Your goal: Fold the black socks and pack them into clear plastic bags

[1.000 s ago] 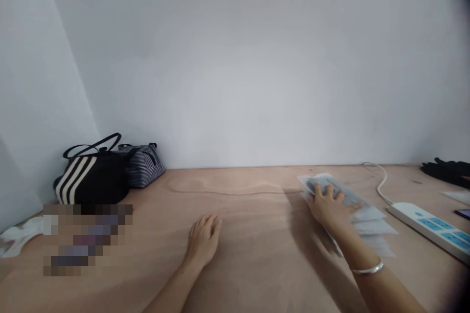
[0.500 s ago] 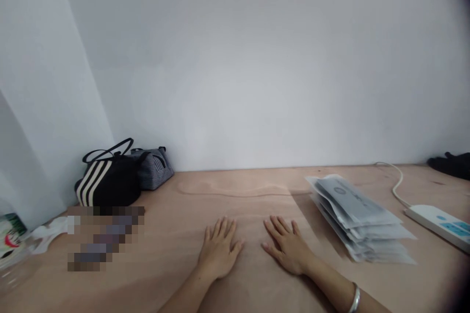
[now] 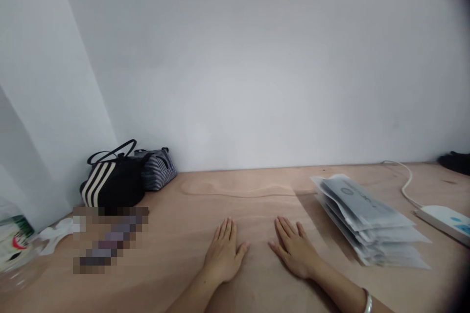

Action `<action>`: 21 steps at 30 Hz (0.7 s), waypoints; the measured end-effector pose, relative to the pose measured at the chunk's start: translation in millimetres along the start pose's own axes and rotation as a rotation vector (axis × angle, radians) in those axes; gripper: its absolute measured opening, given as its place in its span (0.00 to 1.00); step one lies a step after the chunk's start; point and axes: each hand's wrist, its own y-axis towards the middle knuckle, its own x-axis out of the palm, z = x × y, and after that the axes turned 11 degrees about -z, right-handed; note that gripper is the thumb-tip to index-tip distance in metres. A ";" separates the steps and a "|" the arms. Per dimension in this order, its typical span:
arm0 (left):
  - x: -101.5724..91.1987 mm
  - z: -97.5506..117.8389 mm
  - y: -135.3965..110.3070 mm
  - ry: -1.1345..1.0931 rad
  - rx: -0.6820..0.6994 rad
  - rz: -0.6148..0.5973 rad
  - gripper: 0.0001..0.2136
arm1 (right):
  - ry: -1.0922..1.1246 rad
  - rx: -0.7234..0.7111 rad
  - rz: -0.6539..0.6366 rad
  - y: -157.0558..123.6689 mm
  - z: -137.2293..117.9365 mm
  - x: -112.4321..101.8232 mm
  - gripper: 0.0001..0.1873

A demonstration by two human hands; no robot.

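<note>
My left hand (image 3: 224, 254) lies flat on the wooden table (image 3: 235, 186), palm down, thumb out to the side and nothing held. Across a short gap, my right hand (image 3: 295, 250) rests palm down too, fingers stretched out and holding nothing. A silver bangle (image 3: 368, 301) circles my right wrist. To the right of that hand, apart from it, sits a slanted stack of several frosted plastic pouches (image 3: 363, 210). The top pouch has something grey inside, with a round mark and lettering too blurred to read.
Against the wall at left stand a black bag (image 3: 115, 183) with white stripes and a smaller striped pouch (image 3: 157, 170). A clear plastic package (image 3: 16, 244) and white tissue (image 3: 55, 232) lie near the left edge. At right are a white power strip (image 3: 446, 220) with its cord and a black item (image 3: 457, 162).
The view has shifted slightly, so the surroundings sit a little further right. The fingers of both hands are closer together, still flat on the table.
</note>
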 end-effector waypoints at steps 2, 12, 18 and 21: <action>-0.3 0.6 -0.2 0.000 0.001 0.004 0.35 | -0.008 0.001 0.001 0.1 0.2 0.1 0.42; -1.6 2.2 -1.1 0.010 -0.028 0.030 0.34 | -0.013 -0.006 -0.003 -0.2 -0.1 -2.2 0.42; -2.7 1.7 -0.8 0.004 -0.017 0.019 0.34 | -0.011 -0.014 -0.002 0.2 1.2 -1.3 0.42; -2.3 0.9 -1.1 -0.017 -0.001 0.018 0.35 | -0.008 -0.009 0.001 -0.1 0.9 -1.7 0.41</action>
